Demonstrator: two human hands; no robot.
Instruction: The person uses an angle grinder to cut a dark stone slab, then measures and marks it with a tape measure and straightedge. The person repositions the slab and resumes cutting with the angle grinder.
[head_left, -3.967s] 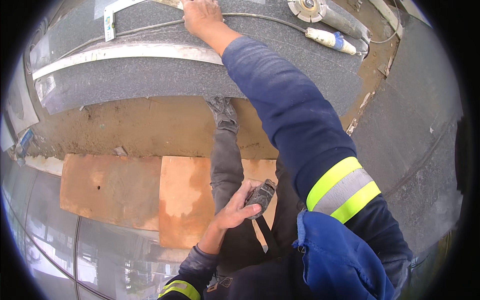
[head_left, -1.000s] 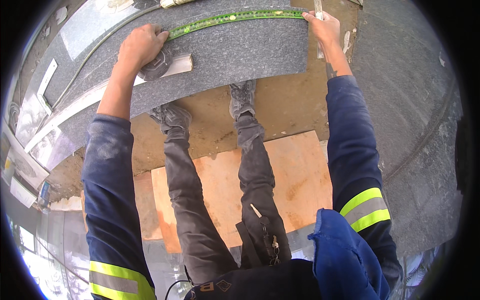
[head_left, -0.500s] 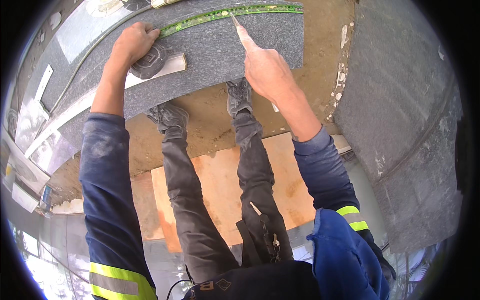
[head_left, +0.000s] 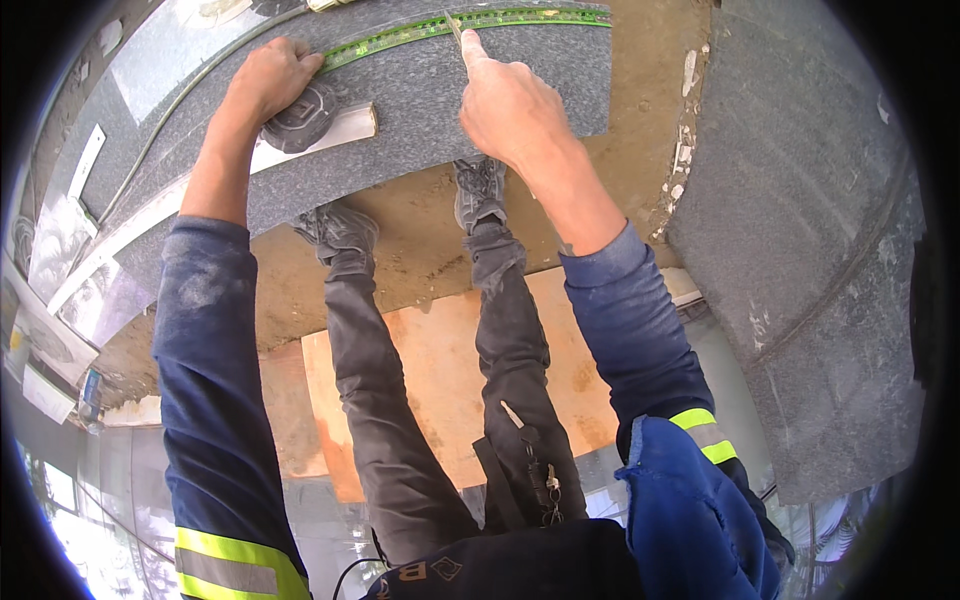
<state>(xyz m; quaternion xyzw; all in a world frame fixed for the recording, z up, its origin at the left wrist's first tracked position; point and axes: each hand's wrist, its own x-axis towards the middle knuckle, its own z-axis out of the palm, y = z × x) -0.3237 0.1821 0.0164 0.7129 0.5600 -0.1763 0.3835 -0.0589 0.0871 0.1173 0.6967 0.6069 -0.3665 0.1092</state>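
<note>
Marking the grey stone slab (head_left: 450, 100) along the green ruler (head_left: 480, 22).
My left hand (head_left: 270, 80) presses flat on the ruler's end; my right hand (head_left: 510, 105) pinches a pencil (head_left: 453, 27) at the ruler's edge.

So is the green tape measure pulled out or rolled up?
Pulled out. The green tape measure lies flat along the grey stone slab; the left hand pins one end, the right hand marks beside it.

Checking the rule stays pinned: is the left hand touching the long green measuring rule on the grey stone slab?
Touching. The head view shows the left hand with fingertips pressed on the green measuring rule's left end.
</note>
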